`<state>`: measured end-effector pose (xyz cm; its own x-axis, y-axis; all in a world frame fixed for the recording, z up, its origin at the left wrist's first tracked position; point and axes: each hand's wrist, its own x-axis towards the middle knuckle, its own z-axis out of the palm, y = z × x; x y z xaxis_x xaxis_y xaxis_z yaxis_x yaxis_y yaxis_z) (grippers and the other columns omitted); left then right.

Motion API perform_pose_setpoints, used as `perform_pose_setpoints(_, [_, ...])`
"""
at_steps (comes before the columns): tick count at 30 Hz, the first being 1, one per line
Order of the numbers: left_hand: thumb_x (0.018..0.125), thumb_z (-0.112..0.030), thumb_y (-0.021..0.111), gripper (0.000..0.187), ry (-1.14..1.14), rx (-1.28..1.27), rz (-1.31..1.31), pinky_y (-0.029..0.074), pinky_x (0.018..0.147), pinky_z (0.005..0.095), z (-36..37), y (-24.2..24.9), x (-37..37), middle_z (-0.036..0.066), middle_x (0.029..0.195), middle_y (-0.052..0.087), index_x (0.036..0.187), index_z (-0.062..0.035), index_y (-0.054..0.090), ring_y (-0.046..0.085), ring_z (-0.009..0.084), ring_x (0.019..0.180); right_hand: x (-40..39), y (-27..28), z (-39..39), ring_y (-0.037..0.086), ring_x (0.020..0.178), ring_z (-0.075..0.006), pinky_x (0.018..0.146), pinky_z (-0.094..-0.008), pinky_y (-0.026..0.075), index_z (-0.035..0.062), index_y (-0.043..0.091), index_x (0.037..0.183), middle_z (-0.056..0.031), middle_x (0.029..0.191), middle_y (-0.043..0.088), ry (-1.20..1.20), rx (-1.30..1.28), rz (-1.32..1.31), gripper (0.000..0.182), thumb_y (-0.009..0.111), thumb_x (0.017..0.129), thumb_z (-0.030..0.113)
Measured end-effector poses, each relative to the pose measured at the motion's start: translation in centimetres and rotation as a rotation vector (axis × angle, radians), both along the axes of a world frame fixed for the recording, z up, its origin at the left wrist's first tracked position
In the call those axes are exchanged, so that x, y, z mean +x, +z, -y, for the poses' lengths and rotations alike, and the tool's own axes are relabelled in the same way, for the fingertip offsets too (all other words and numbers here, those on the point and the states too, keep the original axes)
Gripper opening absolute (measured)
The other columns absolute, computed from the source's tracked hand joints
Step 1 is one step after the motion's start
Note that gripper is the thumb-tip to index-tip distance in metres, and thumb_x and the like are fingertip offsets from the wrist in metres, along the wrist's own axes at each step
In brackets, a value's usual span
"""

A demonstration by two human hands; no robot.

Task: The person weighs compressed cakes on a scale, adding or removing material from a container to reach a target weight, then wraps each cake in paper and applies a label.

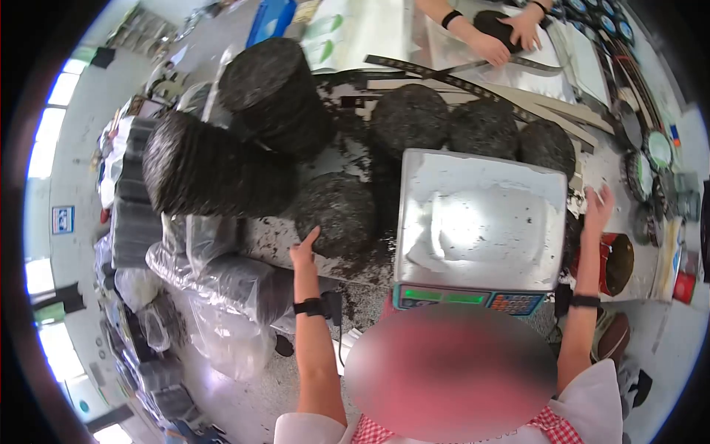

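My view, looking down: both forearms bare. Black band with a small dark module on the left wrist (309, 306); thinner black band on the right wrist (584, 300). White short sleeves at both shoulders. Red-and-white checked fabric runs across my chest.

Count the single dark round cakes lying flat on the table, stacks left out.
5: one at the left hand, cake; three behind the scale at; one under another person's hands. More may be hidden.
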<state>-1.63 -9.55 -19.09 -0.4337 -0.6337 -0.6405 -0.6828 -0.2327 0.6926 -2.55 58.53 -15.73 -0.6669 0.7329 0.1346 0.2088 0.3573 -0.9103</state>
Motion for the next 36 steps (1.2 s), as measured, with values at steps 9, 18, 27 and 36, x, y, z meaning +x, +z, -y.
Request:
perform_pose_setpoints(9, [0.069,-0.021,0.084,0.062,-0.184,-0.175,-0.369,0.044,0.061,0.0295,-0.6,1.9,0.2,0.004,0.086,0.049,0.112,0.0064,0.048,0.05,0.0125,0.07,4.1,16.6,35.1,0.055,0.101,-0.0226,0.086,-0.0352,0.046,0.0034,0.052,0.112,-0.0127,0.115,0.051,0.907,0.019,-0.117,0.035,0.065,0.08,0.006])
perform_pose_setpoints(18, [0.073,-0.005,0.074,0.041,-0.13,0.22,-0.755,0.046,0.079,0.0306,-0.7,8.0,3.0,0.008,0.097,0.054,0.102,0.0012,0.045,0.054,0.0164,0.087,4.7,10.8,45.5,0.056,0.104,-0.0293,0.087,-0.0352,0.046,0.0031,0.046,0.12,-0.0142,0.117,0.049,1.189,-0.008,0.141,0.051,0.072,0.081,0.023])
perform_pose_setpoints(27, [0.073,-0.018,0.08,0.077,-0.418,0.442,-0.934,0.039,0.096,0.034,-4.4,13.2,7.5,0.009,0.12,0.048,0.131,-0.0029,0.032,0.047,0.0193,0.112,7.0,11.5,48.4,0.033,0.129,-0.0445,0.101,-0.0478,0.035,0.0004,0.043,0.115,-0.0276,0.136,0.035,1.167,0.211,-0.05,0.081,0.082,0.062,0.048])
perform_pose_setpoints(36, [0.075,-0.01,0.059,0.061,-0.123,1.067,-0.921,0.042,0.1,0.049,0.0,12.1,8.6,0.016,0.127,0.051,0.133,-0.0025,0.041,0.052,0.0339,0.115,8.2,16.1,41.1,0.042,0.126,-0.0329,0.104,-0.0376,0.035,-0.0022,0.038,0.129,-0.0226,0.133,0.043,0.601,0.074,-0.104,0.047,0.055,0.092,0.021])
